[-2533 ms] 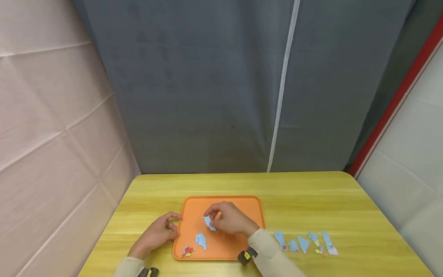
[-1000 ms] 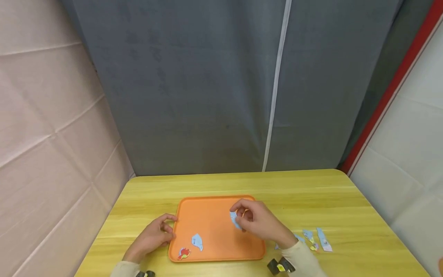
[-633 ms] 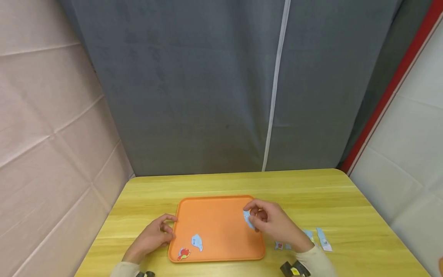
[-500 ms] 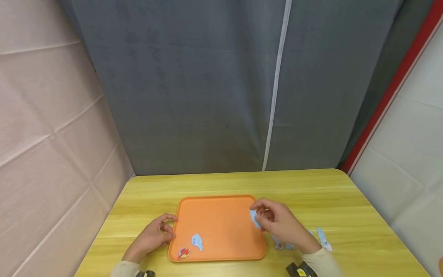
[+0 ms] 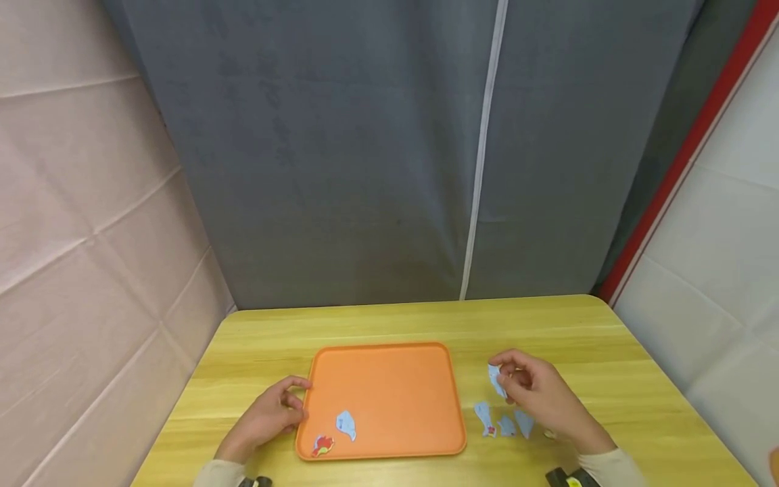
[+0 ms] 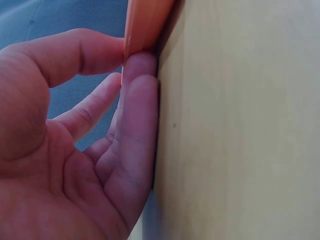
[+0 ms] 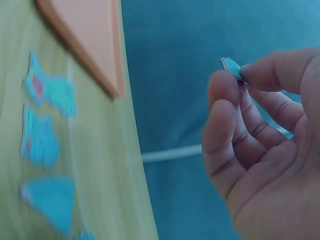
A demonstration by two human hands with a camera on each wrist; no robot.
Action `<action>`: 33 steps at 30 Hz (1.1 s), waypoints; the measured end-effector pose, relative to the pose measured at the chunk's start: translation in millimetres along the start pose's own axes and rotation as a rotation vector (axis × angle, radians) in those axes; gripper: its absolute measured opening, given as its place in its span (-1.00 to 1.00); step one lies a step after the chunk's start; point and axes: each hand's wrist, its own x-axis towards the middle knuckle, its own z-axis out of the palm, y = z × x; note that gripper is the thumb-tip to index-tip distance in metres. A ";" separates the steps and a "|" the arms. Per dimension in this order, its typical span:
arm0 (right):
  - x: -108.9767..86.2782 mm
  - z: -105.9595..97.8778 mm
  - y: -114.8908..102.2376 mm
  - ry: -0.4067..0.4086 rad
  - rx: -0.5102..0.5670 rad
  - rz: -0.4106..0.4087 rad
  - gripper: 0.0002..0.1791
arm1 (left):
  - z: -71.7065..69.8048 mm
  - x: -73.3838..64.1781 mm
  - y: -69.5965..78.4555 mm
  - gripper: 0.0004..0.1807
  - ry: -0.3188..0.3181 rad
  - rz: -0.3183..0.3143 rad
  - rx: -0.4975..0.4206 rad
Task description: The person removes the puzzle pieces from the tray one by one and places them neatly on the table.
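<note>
My right hand pinches a small light-blue puzzle piece between thumb and fingers, held up right of the tray. The right wrist view shows that piece nearly edge-on at the fingertips. At the tray's left side, my left hand grips the rim of the orange tray; in the left wrist view, thumb and fingers meet at its edge. Toward the tray's front left lie a blue puzzle piece and a red one with some yellow-green.
On the yellow wooden table, right of the tray, lie more irregular pieces: a blue one with a red patch, a small blue one and a triangular one. My right forearm covers others. A grey curtain hangs behind.
My right hand has carried the blue piece from over the tray's middle rightward, past the tray's right rim, above the loose pieces. The left hand has stayed at the tray's rim.
</note>
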 end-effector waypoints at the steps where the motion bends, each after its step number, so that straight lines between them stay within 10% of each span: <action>1: -1.7 -3.4 2.5 0.016 -0.008 0.020 -0.73 | -0.2 -0.1 0.2 -0.37 0.003 -0.003 0.000; 33: -46.4 -74.8 88.8 0.147 -0.245 0.083 -0.70 | -1.7 -2.0 1.1 -0.38 0.019 -0.006 -0.005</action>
